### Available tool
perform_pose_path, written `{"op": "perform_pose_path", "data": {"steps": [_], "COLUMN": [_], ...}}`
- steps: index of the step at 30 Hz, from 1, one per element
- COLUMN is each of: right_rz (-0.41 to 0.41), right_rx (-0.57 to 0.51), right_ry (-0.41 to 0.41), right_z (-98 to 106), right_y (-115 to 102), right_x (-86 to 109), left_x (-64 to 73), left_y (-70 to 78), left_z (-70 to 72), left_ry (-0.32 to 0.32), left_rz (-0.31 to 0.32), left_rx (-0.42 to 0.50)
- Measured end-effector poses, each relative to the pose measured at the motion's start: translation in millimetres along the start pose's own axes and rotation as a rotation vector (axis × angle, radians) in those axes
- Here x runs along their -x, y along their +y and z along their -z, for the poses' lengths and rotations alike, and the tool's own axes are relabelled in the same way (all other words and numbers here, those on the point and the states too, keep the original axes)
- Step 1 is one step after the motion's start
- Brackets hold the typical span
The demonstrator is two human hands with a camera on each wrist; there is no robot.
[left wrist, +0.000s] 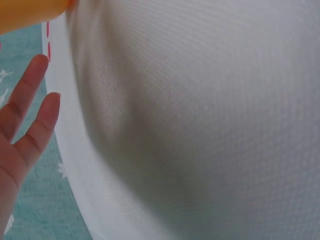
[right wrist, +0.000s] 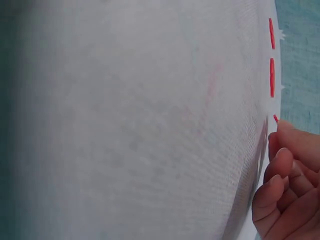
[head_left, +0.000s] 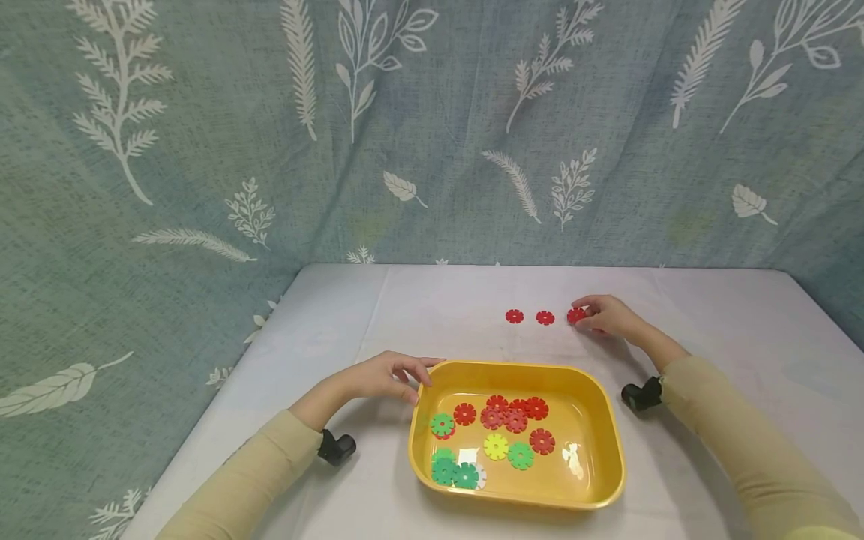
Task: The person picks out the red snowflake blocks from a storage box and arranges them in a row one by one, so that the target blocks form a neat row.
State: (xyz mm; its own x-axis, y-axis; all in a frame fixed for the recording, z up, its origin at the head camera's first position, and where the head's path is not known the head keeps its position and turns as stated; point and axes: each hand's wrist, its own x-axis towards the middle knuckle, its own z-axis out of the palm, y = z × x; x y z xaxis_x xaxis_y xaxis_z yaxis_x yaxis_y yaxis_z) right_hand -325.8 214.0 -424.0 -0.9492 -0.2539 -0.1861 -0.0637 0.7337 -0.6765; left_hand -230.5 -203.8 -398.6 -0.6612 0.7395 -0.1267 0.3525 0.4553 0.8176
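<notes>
Near the far side of the table, my right hand pinches a red notched plastic disc between thumb and fingertips. In the right wrist view the disc shows only as a thin edge at the fingertips. To its left lie two more red discs, one close by and one farther along, in a row on the white cloth. My left hand rests at the back left corner of a yellow tray, fingertips at its rim. Its fingers look relaxed and spread in the left wrist view.
Inside the tray lie several red discs, several green discs, a yellow disc and part of a white one. A leaf-patterned curtain stands behind the white-covered table.
</notes>
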Motion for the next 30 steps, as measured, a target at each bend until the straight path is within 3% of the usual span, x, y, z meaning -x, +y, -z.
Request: {"op": "perform_pose_path", "data": {"steps": [15,30], "right_rz": [-0.057,-0.096], "right_rx": [0.108,0.128], "right_ry": [-0.070,-0.040], "right_z": [2.4,1.1], "right_y": [-8.2,-4.4], "right_x": [-2.0,-2.5], "left_x": [-0.5,0.3], "left_y": [-1.9,1.2], "left_z": [0.7,-0.1], "left_ry": [-0.004,-0.001], "left_rz": [-0.006,0.000], "left_rx": [-0.012,-0.008]}}
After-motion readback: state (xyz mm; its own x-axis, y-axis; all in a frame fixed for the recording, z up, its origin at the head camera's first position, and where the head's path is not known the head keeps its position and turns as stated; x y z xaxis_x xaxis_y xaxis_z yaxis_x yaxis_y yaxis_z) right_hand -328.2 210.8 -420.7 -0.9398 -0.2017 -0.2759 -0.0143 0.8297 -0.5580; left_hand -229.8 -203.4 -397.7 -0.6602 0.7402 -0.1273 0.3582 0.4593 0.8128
